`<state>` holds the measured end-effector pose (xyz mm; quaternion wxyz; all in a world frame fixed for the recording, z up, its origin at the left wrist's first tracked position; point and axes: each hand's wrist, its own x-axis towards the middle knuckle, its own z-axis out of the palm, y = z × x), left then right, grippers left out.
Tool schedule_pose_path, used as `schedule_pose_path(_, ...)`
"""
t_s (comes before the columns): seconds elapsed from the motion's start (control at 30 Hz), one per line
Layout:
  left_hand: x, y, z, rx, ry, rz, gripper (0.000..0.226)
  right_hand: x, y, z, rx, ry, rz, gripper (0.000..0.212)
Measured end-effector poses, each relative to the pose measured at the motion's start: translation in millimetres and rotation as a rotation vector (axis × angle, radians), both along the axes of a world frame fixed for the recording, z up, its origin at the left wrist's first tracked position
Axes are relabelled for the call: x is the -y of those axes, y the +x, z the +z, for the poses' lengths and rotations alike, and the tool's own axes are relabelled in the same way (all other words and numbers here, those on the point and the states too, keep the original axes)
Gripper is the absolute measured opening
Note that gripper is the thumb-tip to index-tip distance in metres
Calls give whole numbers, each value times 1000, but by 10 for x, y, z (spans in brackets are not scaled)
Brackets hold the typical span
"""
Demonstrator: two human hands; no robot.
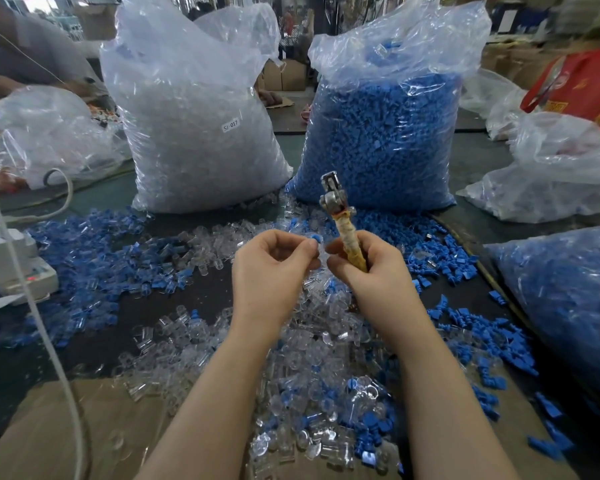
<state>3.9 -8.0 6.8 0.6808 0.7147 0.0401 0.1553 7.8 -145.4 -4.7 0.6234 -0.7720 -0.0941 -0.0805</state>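
Power strip (13,268): white, at 9 o'clock from the hands, on the counter (205,292).
White cable (42,327): runs from 9 o'clock down to 7 o'clock, over the cardboard sheet (84,427).
Bag of clear pieces (201,133): upright, at 11 o'clock, labelled.
Loose pieces (312,344): clear and blue mixed, spread under and around both forearms.
Left hand (274,261): fingers curled, thumb and forefinger pinching the blue piece.
Blue piece (314,238): held in the air between the two hands, at 3 o'clock from the left hand's knuckles.
Clear piece (321,252): just below the blue piece, touching fingertips of both hands; too small to tell its exact seating.
Tool (336,202): metal head up at 12 o'clock, wrapped handle in the right palm.
Right hand (368,268): fingers gripping the tool handle, thumb and forefinger reaching to the clear piece.
Bag of blue pieces (381,140): upright, at 1 o'clock.
Second blue bag (568,306): lying at 3 o'clock.
Step in hand: probably joining blue piece to clear piece.
Handling advice: line the two up straight before pressing; pinch near the joint; leave the tool head pointing away so it does not knock the parts.
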Motion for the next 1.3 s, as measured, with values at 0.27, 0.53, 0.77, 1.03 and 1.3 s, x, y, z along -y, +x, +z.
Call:
schedule_pose_path(0.27,-68,16,14,68,-36,-16,4,223,-21,0,-174,-201,147,14)
schedule_pose_path(0.53,-106,19,34,74,-85,-28,10,201,-41,26,-219,-278,196,41)
schedule_pose_path(0.77,-105,7,48,79,-83,-39,10,214,-23,-9,-204,-306,200,29)
schedule_pose_path(1.03,-117,12,38,95,-67,-55,12,193,-19,-30,-168,-393,204,16)
schedule_pose_path(1.3,-99,11,31,90,-55,-45,10,187,-27,-42,-128,-412,154,14)
